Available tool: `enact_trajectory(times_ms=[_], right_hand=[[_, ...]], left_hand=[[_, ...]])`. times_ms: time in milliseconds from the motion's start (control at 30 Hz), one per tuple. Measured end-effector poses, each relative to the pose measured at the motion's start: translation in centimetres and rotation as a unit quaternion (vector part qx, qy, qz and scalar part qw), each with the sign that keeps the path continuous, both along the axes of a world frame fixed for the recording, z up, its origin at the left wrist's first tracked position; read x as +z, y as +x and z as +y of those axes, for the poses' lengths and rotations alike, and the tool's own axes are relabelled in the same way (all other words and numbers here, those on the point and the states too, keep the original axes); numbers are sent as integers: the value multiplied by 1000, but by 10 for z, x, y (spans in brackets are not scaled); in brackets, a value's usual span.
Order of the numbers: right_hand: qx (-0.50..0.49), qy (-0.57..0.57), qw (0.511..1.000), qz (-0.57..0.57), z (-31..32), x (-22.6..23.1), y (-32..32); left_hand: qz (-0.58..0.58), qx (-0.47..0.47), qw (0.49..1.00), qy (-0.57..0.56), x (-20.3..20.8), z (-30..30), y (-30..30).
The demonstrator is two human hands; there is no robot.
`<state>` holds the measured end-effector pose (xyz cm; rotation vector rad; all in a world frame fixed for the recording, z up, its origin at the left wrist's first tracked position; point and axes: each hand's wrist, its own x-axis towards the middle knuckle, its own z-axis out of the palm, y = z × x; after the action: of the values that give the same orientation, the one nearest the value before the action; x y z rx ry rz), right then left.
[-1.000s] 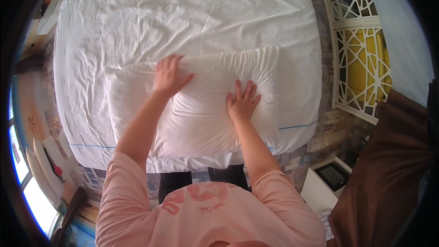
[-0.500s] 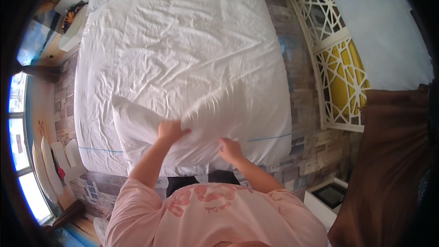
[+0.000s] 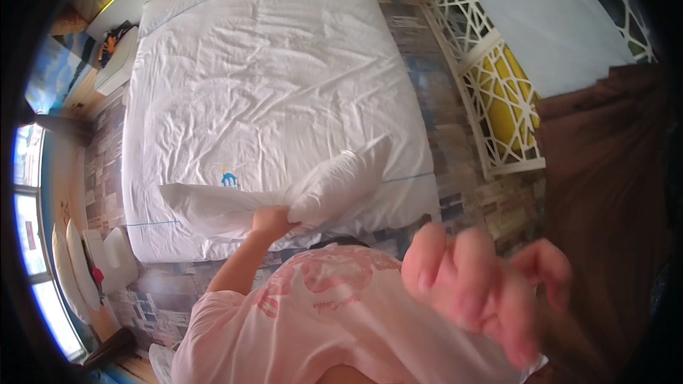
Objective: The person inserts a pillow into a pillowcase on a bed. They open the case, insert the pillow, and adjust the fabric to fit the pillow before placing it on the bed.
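Observation:
A white pillow [image 3: 338,178] folds upward at both ends at the near end of the bed. My left hand [image 3: 275,222] is closed on the middle of its near edge, pinching the fabric. Close to the camera at the lower right, my right hand [image 3: 484,284] is raised in front of my pink shirt, its fingers apart and slightly bent, with nothing in it. Beneath the pillow spreads a wrinkled white sheet [image 3: 235,92] with a blue line near its end and a small blue mark.
Another white pillow [image 3: 181,1] lies at the far left of the bed. A white lattice panel [image 3: 491,107] stands to the right, beside a brown curtain [image 3: 605,206]. On the left are a white chair [image 3: 117,259] and upright cushions [image 3: 78,267]. Wood-patterned floor [image 3: 455,142] surrounds the bed.
My right hand has left the pillow and come up toward the camera. The left still grips the pillow, whose right end now stands up more. The view has shifted, showing more of the bed's far end.

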<state>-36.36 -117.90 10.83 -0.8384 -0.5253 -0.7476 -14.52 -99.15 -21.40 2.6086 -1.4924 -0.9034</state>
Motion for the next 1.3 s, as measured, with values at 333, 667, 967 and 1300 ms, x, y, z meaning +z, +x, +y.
enact_trajectory(times_ms=[333,667,967,1300], right_hand=[[-207,69,969,115,61,-27,-121],[-333,32,934,123,14,-34,-333],[-414,-38,898,142,-65,-21,-466],[-330,310,845,283,-245,-69,-517]], left_hand=[[6,-60,997,-50,104,-13,-95],[-57,-208,973,-85,111,-118,-284],[-1,-272,938,-214,112,-223,-435],[38,-395,897,-197,91,-388,-519]])
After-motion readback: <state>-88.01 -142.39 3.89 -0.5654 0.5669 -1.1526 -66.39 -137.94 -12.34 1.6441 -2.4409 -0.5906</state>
